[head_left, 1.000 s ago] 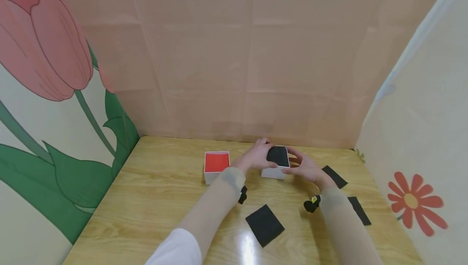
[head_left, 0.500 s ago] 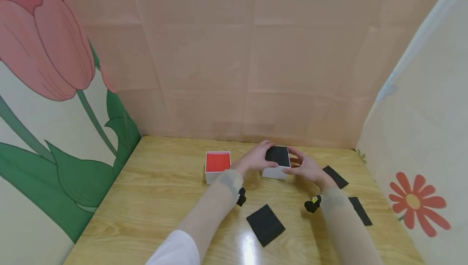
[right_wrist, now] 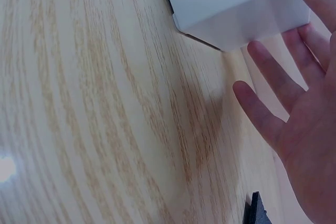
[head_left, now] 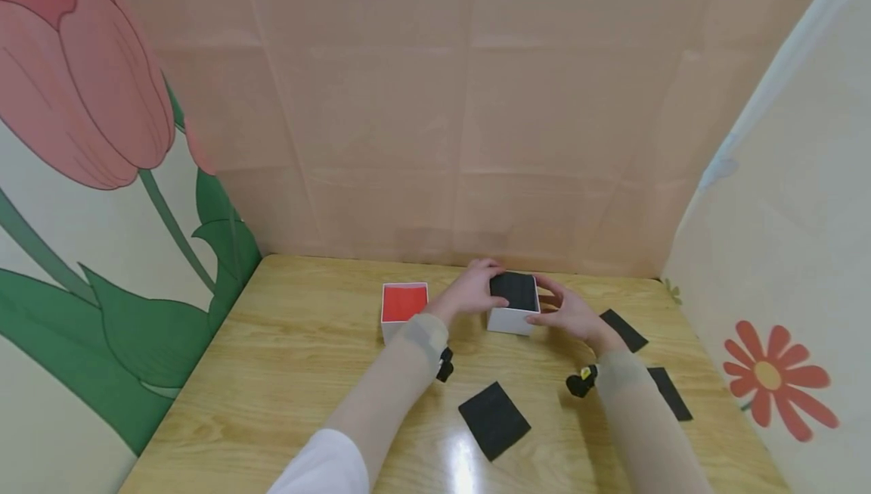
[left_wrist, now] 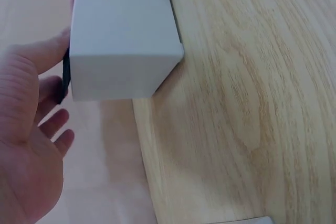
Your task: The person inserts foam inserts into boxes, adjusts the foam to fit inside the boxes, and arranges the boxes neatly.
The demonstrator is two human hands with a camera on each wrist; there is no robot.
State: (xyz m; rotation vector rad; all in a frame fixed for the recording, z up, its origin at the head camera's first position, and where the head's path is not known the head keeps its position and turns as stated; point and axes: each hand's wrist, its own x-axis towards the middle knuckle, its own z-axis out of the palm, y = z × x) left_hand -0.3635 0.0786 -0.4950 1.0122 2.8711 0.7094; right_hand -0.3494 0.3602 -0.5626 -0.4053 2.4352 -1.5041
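In the head view a white open-topped box [head_left: 512, 321] stands near the back of the table, with a black square sheet [head_left: 515, 292] at its top. My left hand [head_left: 469, 290] is at the box's left side, thumb on the sheet's near left edge and fingers at the far corner. The left wrist view shows a dark edge of the sheet [left_wrist: 65, 74] sticking out past the rim by the thumb and index finger. My right hand [head_left: 570, 314] holds the box from the right, thumb at the front corner and fingers along the side; two fingers are spread free in the right wrist view.
A second white box [head_left: 395, 330] with a red square sheet [head_left: 404, 302] inside stands to the left. Black square sheets lie on the table [head_left: 327, 373]: one in front [head_left: 494, 420], two at the right [head_left: 624, 330], [head_left: 670, 393], partly behind the right forearm. A pink backdrop [head_left: 381, 100] rises behind.
My left hand has shifted slightly left, its thumb drawing back toward the sheet's left edge, so more of the black sheet shows. The right hand and both boxes stay in place.
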